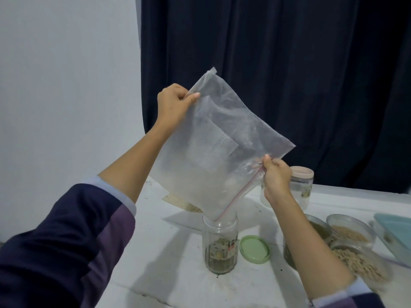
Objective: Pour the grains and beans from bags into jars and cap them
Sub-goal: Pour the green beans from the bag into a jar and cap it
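A clear zip bag [219, 138] with a red seal strip hangs tilted above an open glass jar [220, 245], one corner of its mouth dipping into the jar's neck. My left hand [174, 103] pinches the bag's raised bottom corner. My right hand [277, 174] pinches the bag's mouth edge by the red strip. The bag looks almost empty. A layer of greenish grains lies in the jar's bottom. A green lid [255, 249] lies flat on the table just right of the jar.
A capped jar with a beige lid [301, 185] stands behind my right hand. Open containers of pale grains [349, 232] and green beans crowd the right side, beside a teal tray [393, 232]. A flat bag [180, 202] lies on the white table [178, 274] behind the jar.
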A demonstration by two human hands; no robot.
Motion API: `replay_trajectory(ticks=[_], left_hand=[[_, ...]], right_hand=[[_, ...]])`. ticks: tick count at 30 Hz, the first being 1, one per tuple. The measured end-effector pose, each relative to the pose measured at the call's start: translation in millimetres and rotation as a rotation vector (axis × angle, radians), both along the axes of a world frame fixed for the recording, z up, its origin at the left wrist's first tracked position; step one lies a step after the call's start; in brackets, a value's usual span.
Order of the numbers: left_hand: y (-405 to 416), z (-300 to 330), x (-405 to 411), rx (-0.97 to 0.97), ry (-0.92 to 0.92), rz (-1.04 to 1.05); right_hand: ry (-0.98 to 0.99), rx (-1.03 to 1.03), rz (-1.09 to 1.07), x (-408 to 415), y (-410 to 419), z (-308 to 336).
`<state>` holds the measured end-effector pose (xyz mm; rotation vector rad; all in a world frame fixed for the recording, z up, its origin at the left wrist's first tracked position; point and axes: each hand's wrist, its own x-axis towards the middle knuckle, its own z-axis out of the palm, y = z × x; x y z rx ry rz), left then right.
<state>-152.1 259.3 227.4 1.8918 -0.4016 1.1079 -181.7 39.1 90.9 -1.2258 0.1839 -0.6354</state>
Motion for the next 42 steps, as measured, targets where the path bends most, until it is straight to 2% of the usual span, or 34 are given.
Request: replay_trajectory(ticks=[11, 14, 16, 18, 21, 23, 29, 31, 32, 35, 38, 40, 42], left_hand=[[8.5, -22.6, 24.3, 0.051, 0.030, 0.044], [13.1, -39.5, 24.4, 0.126, -0.162, 0.164], [18.3, -59.2, 26.8, 0.269, -0.296, 0.271], [19.9, -85.6, 27.5, 0.422, -0.341, 0.282], [15.9, -131.2, 24.5, 0.671, -0.306, 0.191], [14.2, -154.9, 19.9, 0.802, -0.212, 0.137], [10.1, -182.8, 15.7, 0.874, 0.086, 0.020], [4.2, -185.5, 14.3, 0.811, 0.134, -0.007], [0.0, -186.6, 12.0, 0.734, 0.166, -0.036], [-12.9, -182.4, 4.6, 0.358, 0.226, -0.124], [-18.4, -169.1, -1.2, 0.001, 0.228, -0.140], [-19.2, -154.5, -8.8, -0.181, 0.242, -0.188], [-17.2, -140.4, -12.8, -0.279, 0.239, -0.259]], right_hand=[[0.099, 0.143, -0.036, 12.0, 3.8, 0.5], [0.119, 0.187, -0.065, 14.9, 0.1, 0.8], [0.130, 0.223, -0.099, 17.1, -3.4, 1.9], [0.138, 0.288, -0.108, 15.9, -4.7, 4.4], [0.187, 0.411, -0.123, 18.4, -5.2, 0.7], [0.214, 0.517, -0.144, 20.4, -7.0, -0.5], [0.167, 0.924, 0.047, 14.6, -12.0, -2.5], [0.147, 0.904, 0.049, 7.2, -9.8, -2.3], [0.147, 0.802, 0.021, 3.8, -7.3, -1.8], [0.128, 0.828, 0.036, -0.8, -4.4, 9.0], [0.048, 0.665, 0.160, -11.3, -0.7, 7.9], [-0.008, 0.507, 0.099, -13.5, -2.4, 3.6], [-0.044, 0.365, -0.083, -11.1, -4.0, -0.1]])
